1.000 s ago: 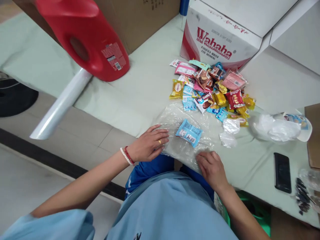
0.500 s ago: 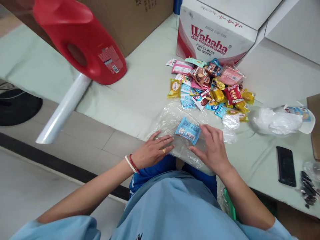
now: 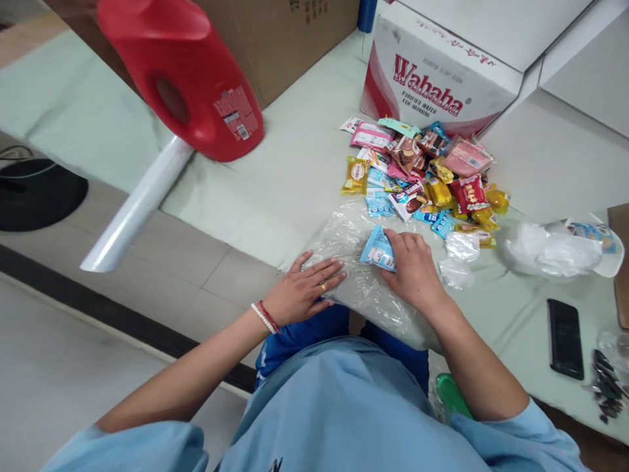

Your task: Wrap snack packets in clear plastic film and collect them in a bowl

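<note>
My right hand [image 3: 411, 267] is closed round the right end of a light blue snack packet [image 3: 379, 249], whose left part shows past the fingers. Under the packet a clear plastic sheet or bag [image 3: 356, 282] is spread at the table's front edge. With fingers stretched out, my left hand [image 3: 307, 288] lies flat on the left side of that plastic, holding nothing. Just behind sits a heap of small wrapped snacks [image 3: 410, 200] in blue, yellow, red and pink wrappers.
Far left stand a red jug [image 3: 196, 98] and a roll of clear film [image 3: 137, 203] jutting over the table edge. A Wahaha carton [image 3: 427, 85] stands behind the snacks. Rightward are crumpled white plastic [image 3: 553, 252] and a black phone [image 3: 565, 337].
My right hand has left the plastic's right edge, reached over and closed on the light blue packet. My left hand stays flat on the plastic. The camera view has shifted slightly.
</note>
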Available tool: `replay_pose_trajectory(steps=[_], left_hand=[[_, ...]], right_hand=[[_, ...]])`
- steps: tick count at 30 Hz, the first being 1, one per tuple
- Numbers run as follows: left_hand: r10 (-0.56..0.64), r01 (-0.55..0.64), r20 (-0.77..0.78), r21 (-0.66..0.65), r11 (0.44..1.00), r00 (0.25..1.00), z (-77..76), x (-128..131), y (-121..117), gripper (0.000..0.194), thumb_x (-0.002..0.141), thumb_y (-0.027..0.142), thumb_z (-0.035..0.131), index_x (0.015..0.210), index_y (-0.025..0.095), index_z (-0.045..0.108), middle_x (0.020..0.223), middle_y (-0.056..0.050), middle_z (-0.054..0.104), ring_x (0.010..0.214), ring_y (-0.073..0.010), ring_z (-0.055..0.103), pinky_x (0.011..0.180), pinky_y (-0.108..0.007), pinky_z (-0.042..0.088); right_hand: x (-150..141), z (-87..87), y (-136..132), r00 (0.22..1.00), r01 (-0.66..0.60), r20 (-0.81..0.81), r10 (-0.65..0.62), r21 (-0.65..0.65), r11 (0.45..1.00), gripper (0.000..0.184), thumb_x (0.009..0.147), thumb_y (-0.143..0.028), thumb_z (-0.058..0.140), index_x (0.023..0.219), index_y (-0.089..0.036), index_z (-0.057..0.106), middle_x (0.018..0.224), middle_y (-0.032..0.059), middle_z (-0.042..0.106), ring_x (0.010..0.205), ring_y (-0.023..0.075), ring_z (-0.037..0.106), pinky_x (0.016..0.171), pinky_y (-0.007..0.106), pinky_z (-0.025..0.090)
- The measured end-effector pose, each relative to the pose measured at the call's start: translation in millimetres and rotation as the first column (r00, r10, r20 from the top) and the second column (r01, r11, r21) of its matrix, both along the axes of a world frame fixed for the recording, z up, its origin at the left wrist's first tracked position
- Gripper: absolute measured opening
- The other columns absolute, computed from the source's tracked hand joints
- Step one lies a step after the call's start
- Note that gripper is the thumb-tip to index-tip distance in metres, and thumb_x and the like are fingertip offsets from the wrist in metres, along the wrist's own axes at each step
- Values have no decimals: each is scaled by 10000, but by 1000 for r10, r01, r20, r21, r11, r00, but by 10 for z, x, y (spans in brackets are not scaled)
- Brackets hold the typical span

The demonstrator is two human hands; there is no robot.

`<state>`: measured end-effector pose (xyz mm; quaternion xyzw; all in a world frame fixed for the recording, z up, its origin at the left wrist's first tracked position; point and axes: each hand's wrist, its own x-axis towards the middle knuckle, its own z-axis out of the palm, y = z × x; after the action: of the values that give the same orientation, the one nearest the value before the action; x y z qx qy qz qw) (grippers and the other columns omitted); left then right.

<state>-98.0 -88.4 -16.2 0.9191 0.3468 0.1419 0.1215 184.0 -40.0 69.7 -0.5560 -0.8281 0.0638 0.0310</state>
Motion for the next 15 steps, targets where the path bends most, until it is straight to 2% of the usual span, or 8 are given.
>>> replay_pose_trajectory(steps=[3, 6, 9, 12, 13, 15], left_hand=[[-4, 4, 5, 3, 1000, 1000, -1, -3, 1, 666, 1028, 443, 557, 1634, 269, 343, 1622, -121, 488, 1518, -268, 444, 1319, -551, 37], [-12, 12, 20, 7, 1000, 1000, -10, -27, -10, 657, 1013, 316, 586, 1626, 275, 353, 1627, -124, 481, 1521, -267, 441, 1321, -567, 62], [-8, 7, 65, 20, 1000, 998, -19, -61, -34, 653, 992, 210, 590, 1608, 271, 381, 1643, -133, 456, 1543, -272, 407, 1315, -582, 136], [22, -27, 143, 33, 999, 989, -18, -87, -54, 544, 987, 174, 589, 1516, 262, 502, 1627, -139, 478, 1552, -274, 390, 1291, -580, 250], [29, -35, 170, 35, 999, 985, -15, -93, -57, 473, 990, 169, 585, 1453, 260, 560, 1602, -134, 513, 1543, -269, 406, 1281, -578, 282], [27, -36, 213, 37, 999, 977, -6, -98, -53, 318, 998, 166, 579, 1295, 249, 656, 1511, -116, 611, 1507, -259, 456, 1266, -572, 322]], right_hand=[[-72, 8, 74, 1000, -1, -3, 1, 10, 1000, 714, 866, -250, 671, 1532, -140, 442, 1296, 194, 617, 1234, 382, 494, 1054, 504, 400], [-153, -105, 133, 999, -26, 36, 28, -52, 998, 719, 857, -236, 684, 1532, -158, 448, 1310, 194, 622, 1251, 379, 504, 1091, 524, 382], [-142, -190, 146, 999, -43, 19, 45, -96, 994, 796, 861, -297, 727, 1574, -196, 388, 1415, 193, 578, 1340, 388, 475, 1151, 606, 325], [-26, -96, 68, 993, -71, -103, 65, -47, 996, 903, 876, -431, 754, 1623, -235, 286, 1577, 199, 444, 1462, 409, 385, 1174, 676, 291], [24, -36, 9, 983, -84, -166, 82, -6, 996, 897, 895, -455, 740, 1629, -243, 270, 1594, 199, 421, 1471, 402, 385, 1173, 664, 314], [120, 69, -175, 944, -120, -298, 143, 92, 988, 804, 949, -445, 696, 1619, -258, 292, 1537, 190, 475, 1428, 364, 450, 1148, 595, 398]])
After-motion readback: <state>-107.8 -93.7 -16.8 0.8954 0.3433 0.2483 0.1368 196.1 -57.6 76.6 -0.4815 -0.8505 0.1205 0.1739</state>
